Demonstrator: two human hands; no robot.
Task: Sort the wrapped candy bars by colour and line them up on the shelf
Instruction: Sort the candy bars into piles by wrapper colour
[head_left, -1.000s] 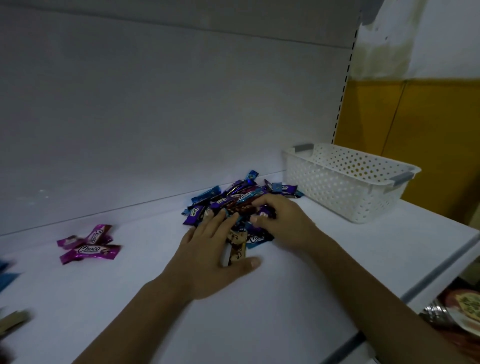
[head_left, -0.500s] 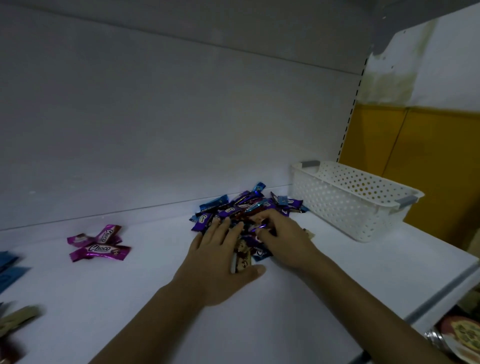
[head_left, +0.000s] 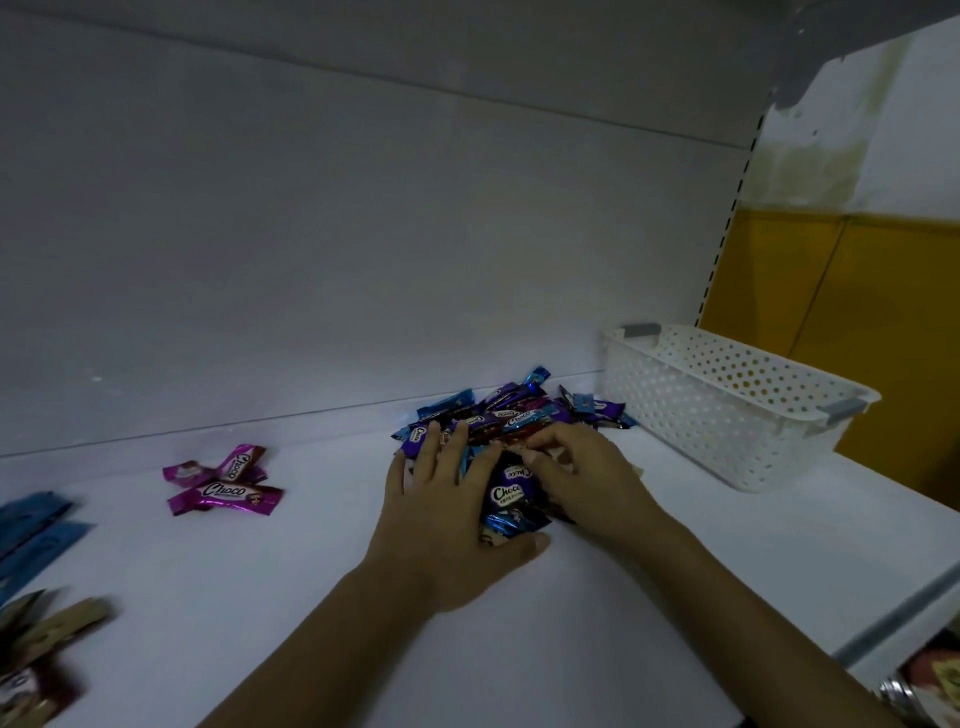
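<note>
Step in hand: picking from the mixed pile (head_left: 509, 410) at the back of the shelf (head_left: 260, 597), just beside the white basket (head_left: 727, 405). Left hand (head_left: 441, 514) lies flat on the pile, grip wide. Right hand (head_left: 587, 483) curls into the wrappers; cannot tell if its grip holds one. Magenta group (head_left: 223, 483) and blue group (head_left: 36, 525) lie well to the left. Next move likely calls for isolating one colour.

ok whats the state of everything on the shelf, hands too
mixed pile, unsorted heap under both hands
magenta bars, set apart, crossed over each other, not lined up
blue bars, apart at left edge, side by side
tan bars, lower left, blurred
white basket, upright, right of pile
left hand, flat on pile, fingers straight
right hand, fingers curled into pile, grip unclear
</note>
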